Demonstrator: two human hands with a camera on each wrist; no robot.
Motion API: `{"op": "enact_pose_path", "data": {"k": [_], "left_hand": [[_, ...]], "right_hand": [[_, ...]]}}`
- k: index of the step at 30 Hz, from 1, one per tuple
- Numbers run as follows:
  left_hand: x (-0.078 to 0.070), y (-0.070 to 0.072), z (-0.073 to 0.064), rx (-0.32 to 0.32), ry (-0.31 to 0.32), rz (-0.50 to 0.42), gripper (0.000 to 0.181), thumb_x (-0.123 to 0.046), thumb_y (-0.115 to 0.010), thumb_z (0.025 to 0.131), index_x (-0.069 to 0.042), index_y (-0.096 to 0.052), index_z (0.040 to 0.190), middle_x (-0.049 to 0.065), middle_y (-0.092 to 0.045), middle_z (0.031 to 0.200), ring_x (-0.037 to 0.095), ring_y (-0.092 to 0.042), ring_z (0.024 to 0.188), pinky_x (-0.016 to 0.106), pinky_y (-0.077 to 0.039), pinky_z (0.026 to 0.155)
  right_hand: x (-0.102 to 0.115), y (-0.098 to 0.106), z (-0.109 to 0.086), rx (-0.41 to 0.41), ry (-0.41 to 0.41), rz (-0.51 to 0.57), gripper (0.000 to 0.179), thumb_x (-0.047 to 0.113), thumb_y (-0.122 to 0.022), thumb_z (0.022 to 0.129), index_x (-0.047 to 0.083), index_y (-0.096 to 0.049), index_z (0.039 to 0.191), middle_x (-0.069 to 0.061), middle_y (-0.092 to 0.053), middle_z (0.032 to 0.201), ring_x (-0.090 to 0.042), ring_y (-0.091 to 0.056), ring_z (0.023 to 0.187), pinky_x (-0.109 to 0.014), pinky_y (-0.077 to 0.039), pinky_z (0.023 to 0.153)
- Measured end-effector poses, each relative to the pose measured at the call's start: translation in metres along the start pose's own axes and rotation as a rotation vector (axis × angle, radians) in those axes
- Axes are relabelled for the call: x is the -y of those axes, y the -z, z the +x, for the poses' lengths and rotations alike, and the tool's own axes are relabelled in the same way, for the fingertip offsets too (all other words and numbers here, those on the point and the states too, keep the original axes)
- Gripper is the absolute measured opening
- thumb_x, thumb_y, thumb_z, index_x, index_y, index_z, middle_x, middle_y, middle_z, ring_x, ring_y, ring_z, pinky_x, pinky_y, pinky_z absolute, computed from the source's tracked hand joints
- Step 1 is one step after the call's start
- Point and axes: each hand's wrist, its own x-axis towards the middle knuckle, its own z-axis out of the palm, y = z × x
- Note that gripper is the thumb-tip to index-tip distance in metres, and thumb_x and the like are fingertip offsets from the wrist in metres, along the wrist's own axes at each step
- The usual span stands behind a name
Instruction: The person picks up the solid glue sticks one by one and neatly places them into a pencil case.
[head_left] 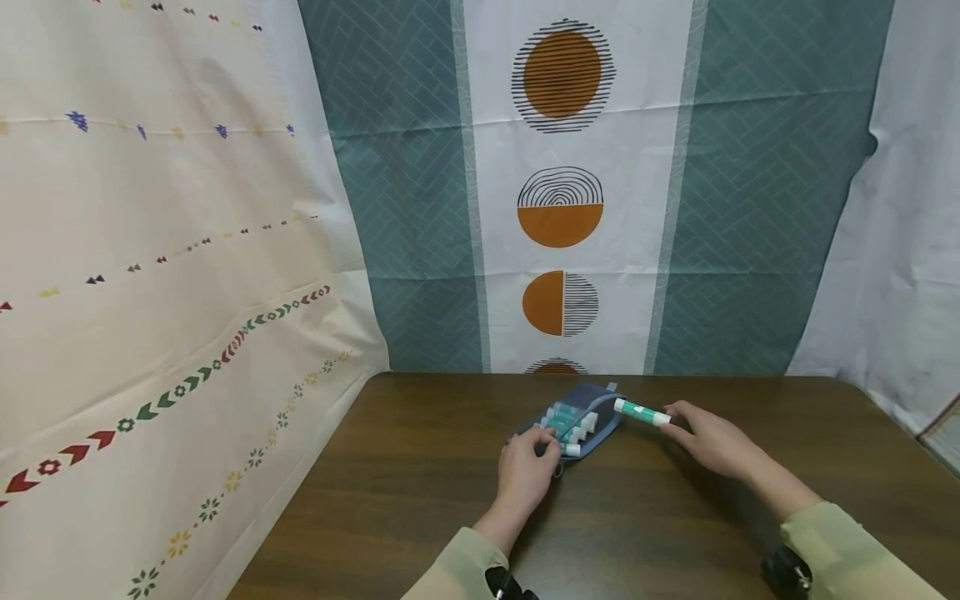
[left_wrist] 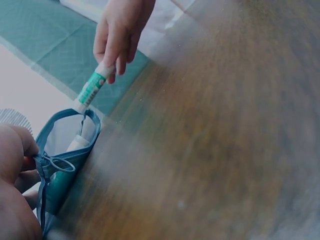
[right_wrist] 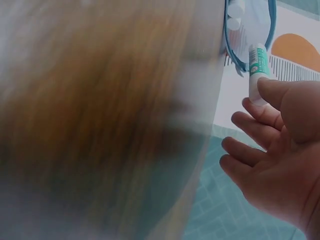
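Observation:
A see-through blue zipper pouch [head_left: 602,440] lies on the table with several green-and-white glue sticks [head_left: 574,422] inside. My left hand [head_left: 527,468] pinches the pouch's near edge between thumb and fingers. In the left wrist view the zipped rim [left_wrist: 46,129] gapes open, and a looped zipper pull [left_wrist: 62,164] hangs beside the fingers. My right hand [head_left: 712,442] pinches one glue stick [head_left: 640,412] by its white end. That stick's other end is at the pouch mouth, though I cannot tell whether it is inside.
The brown wooden table [head_left: 420,517] stretches around the pouch. Behind its far edge hangs a green and white cloth [head_left: 408,208] with orange circles. A patterned cream cloth [head_left: 187,333] hangs on the left, and a white cloth [head_left: 892,250] on the right.

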Motion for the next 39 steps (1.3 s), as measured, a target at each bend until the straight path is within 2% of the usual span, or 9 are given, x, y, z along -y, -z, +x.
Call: {"op": "enact_pose_path", "data": {"k": [3,10,20,26,31,35,39], "left_hand": [[0.000,0.001,0.002,0.001,0.000,0.000,0.014,-0.015,-0.070,0.100,-0.019,-0.080,0.091,-0.002,-0.081,0.127,0.038,-0.062,0.142,0.070,-0.030,0.125],[-0.001,0.003,0.004,0.011,-0.001,-0.007,0.013,-0.016,-0.072,0.101,-0.020,-0.079,0.091,-0.002,-0.081,0.125,0.036,-0.063,0.141,0.069,-0.030,0.126],[0.000,-0.002,0.001,0.000,0.001,0.004,0.013,-0.017,-0.072,0.101,-0.021,-0.079,0.091,-0.006,-0.081,0.124,0.032,-0.064,0.141,0.067,-0.031,0.126],[0.001,-0.004,-0.001,-0.010,0.005,0.009,0.012,-0.017,-0.072,0.101,-0.021,-0.080,0.092,-0.004,-0.081,0.125,0.036,-0.063,0.141,0.069,-0.031,0.125],[0.001,-0.004,-0.001,0.000,0.017,0.000,0.012,-0.017,-0.071,0.101,-0.020,-0.079,0.092,-0.003,-0.080,0.127,0.040,-0.059,0.145,0.072,-0.028,0.125],[0.000,-0.003,-0.001,0.001,0.011,0.004,0.012,-0.017,-0.071,0.101,-0.021,-0.078,0.092,-0.003,-0.080,0.127,0.037,-0.060,0.144,0.070,-0.028,0.126],[0.000,-0.003,0.000,0.001,0.005,0.011,0.013,-0.018,-0.071,0.101,-0.021,-0.078,0.091,-0.003,-0.081,0.127,0.033,-0.062,0.143,0.068,-0.029,0.127]], "right_hand": [[0.004,-0.003,0.006,0.006,-0.003,-0.001,0.038,0.029,-0.072,0.108,-0.001,-0.065,0.132,-0.017,-0.073,0.118,-0.024,-0.060,0.088,-0.048,-0.054,0.077],[0.011,-0.009,0.017,0.026,-0.008,0.009,0.034,0.029,-0.069,0.110,0.000,-0.065,0.128,-0.013,-0.073,0.113,-0.022,-0.056,0.081,-0.042,-0.047,0.070],[0.016,-0.023,0.029,0.023,-0.004,-0.029,0.021,0.026,-0.068,0.110,0.006,-0.063,0.112,-0.006,-0.069,0.097,-0.021,-0.055,0.076,-0.043,-0.048,0.068],[0.023,-0.028,0.036,0.036,-0.005,-0.056,0.021,0.026,-0.069,0.110,0.005,-0.065,0.110,-0.008,-0.071,0.097,-0.021,-0.061,0.078,-0.046,-0.053,0.071],[0.028,-0.034,0.040,0.021,-0.004,-0.069,0.022,0.027,-0.072,0.108,0.005,-0.068,0.109,-0.013,-0.075,0.106,-0.025,-0.068,0.087,-0.053,-0.058,0.078],[0.031,-0.037,0.045,0.013,-0.009,-0.089,0.026,0.029,-0.073,0.107,0.004,-0.070,0.113,-0.017,-0.076,0.114,-0.032,-0.073,0.098,-0.059,-0.059,0.085],[0.033,-0.040,0.049,0.007,-0.015,-0.111,0.028,0.030,-0.074,0.106,0.004,-0.072,0.115,-0.018,-0.076,0.114,-0.034,-0.073,0.099,-0.060,-0.059,0.086]]}}
